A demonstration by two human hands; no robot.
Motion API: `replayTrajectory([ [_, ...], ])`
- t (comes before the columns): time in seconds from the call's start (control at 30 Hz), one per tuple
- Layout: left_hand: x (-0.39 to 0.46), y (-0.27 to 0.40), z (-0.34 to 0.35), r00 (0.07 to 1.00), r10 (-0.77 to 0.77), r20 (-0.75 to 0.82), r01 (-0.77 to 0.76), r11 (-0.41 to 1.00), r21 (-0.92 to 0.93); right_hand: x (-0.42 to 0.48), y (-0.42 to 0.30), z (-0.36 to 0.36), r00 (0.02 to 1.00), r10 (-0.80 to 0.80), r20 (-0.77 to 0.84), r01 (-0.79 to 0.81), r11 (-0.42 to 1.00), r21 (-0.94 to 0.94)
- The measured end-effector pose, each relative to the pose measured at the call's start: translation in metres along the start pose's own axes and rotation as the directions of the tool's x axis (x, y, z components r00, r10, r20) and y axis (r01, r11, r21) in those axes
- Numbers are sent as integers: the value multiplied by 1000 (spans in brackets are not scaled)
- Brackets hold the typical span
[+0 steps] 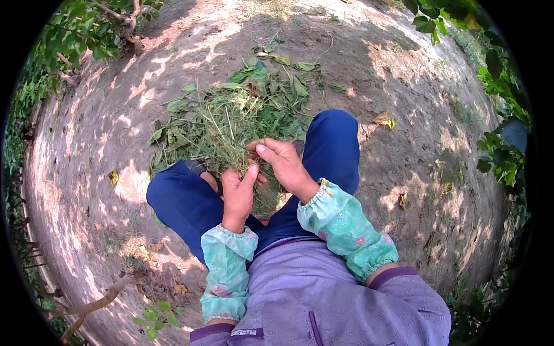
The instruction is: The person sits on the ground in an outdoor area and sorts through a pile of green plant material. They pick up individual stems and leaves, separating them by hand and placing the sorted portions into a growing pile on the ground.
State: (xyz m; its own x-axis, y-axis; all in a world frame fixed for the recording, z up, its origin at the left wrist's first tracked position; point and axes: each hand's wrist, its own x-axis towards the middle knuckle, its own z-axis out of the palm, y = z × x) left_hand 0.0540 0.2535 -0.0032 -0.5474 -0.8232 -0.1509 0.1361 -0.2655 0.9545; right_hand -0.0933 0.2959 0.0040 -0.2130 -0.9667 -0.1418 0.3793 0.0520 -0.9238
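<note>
A loose heap of cut grass and weeds (225,116), mixed with broad wilted leaves, lies on the ground between my knees. At the heap's near edge, my left hand (238,192) grips a bunch of thin grass stems (237,160), thumb up. Just to its right and slightly farther forward is my right hand (288,166). Its thumb and forefinger pinch a thin stem over the same bunch. The hands are close together, and the grass partly hides the fingertips.
Dry, cracked soil (415,142) surrounds me in patchy shade. Tree branches (127,26) with leaves stand at far left, and a bare branch (99,298) reaches in at lower left. Leafy foliage (504,160) hangs along the right. Yellow fallen leaves (384,120) dot the ground.
</note>
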Motion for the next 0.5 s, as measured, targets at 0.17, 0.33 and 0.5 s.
replayTrajectory([
  [0.17, -1, -4, -10, 986, 72, -149, -70, 997, 19, 7, 12, -14, 970, -104, -220, 111, 994, 20],
  [0.33, 0, 21, -34, 849, 198, -489, -294, 947, -127, 34, 9, -54, 943, -71, -326, 68, 997, -19],
  [0.5, -11, 42, -40, 878, 193, -438, -263, 959, -103, 119, -1, -73, 941, -62, -334, 74, 997, 26],
])
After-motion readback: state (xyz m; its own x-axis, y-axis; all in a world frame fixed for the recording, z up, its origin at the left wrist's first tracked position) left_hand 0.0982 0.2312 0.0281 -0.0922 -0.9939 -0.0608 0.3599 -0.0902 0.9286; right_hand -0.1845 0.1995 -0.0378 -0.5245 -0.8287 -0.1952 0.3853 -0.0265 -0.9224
